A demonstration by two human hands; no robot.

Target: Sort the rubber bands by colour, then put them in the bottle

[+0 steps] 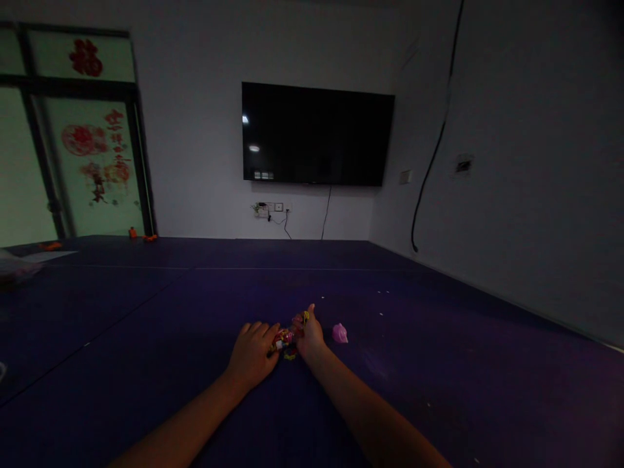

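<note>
On the dark purple-blue surface, my left hand (253, 351) is closed around a small shiny red-and-yellow object (283, 338) with a white patch. Its exact kind is too small and dark to make out. My right hand (310, 335) is closed at the other end of it, thumb pointing up, with a yellow cord-like piece (305, 317) at its fingers. Another bit of yellow (290, 355) hangs or lies just below, between both hands. Right of my right hand, apart from it, lies a small pink rounded object (340, 333) with a pointed end.
Small white scraps (381, 314) dot the dark surface (219, 416). A pale, plastic-like item (17, 266) sits at the left edge, and orange pieces (150, 238) lie near the glass door (92, 162). A television (316, 136) hangs on the far wall; a black cable (431, 166) runs down the right wall.
</note>
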